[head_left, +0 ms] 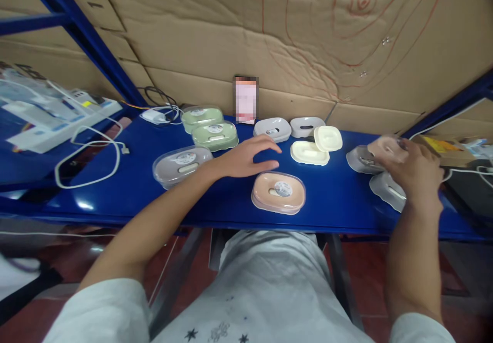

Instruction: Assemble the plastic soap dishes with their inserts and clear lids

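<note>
My left hand [254, 155] hovers over the table with thumb and fingers apart, holding nothing. Just below it sits a peach soap box [279, 191] with a clear lid and a round sticker. At the right, my right hand [419, 171] grips a pale pink soap box part [386, 149], partly hidden by the fingers and blurred. Beneath and beside that hand are a greyish clear lid [362, 159] and another clear lid [387, 190]. Two cream pieces [309, 152] lie mid-table, one overlapping the other. Behind them stand a light grey tray [272, 129] and a second grey tray [300, 128].
Two lidded green soap boxes [215, 136] and a lidded grey one [179, 166] occupy the left side. A phone [245, 100] leans on the cardboard wall [200, 50]. White cables and a power strip [65, 122] lie far left; a cardboard box [442, 150] is at right.
</note>
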{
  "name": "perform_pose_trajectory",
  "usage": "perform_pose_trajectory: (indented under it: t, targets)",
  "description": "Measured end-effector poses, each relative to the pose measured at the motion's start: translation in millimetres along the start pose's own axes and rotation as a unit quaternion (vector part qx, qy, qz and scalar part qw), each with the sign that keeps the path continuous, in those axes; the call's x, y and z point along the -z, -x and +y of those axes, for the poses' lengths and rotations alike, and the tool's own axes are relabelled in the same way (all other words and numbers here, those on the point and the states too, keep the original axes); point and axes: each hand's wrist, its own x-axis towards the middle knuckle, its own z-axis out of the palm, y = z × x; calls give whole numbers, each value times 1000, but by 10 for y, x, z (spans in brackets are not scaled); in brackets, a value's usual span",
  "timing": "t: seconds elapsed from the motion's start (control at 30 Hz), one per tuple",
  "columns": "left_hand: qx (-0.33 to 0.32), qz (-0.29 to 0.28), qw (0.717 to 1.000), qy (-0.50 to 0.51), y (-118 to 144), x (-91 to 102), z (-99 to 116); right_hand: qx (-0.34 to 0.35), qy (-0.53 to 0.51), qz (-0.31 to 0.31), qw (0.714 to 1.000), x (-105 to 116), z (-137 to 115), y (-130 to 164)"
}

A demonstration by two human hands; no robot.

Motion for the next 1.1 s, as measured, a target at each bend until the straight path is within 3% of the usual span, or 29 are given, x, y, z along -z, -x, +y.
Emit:
perform_pose_trajectory:
  t: [0.1,0.2,0.3,0.43,0.5,0.57,0.63,0.7,0.83,0.97,1.03,1.1]
  targets:
    - [10,-123,989,78,-4,34,252,97,-116,11,989,160,-568,49]
    - [39,-175,981,69,2,-85,354,224,-217,-10,950,290,-1166,82]
    - [50,-174,982,52,0,-206,327,300,-265,-27,916,299,-1668,70]
    - [67,-112,991,19,-13,-220,267,346,-319,-57,881,164,-2102,7]
    - [76,-69,995,4,-19,-206,244,335,-349,-59,873,105,-2186,2]
    - [112,21,993,5,-26,-205,205,313,-384,-44,867,93,-2192,29]
    - [175,133,975,43,-38,-215,145,291,-421,-29,859,135,-2161,78]
    - [214,196,948,131,-57,-223,79,290,-447,-30,845,212,-2141,137]
    - [163,168,925,298,-105,-234,15,354,-478,-80,800,350,-2199,236]
    - [169,195,915,311,-125,-265,-5,349,-526,-125,765,321,-2244,163]
    - [184,219,910,300,-123,-274,-53,323,-535,-124,771,231,-2216,9]
    - [195,244,907,283,-118,-268,-131,307,-511,-93,798,106,-2163,-204]
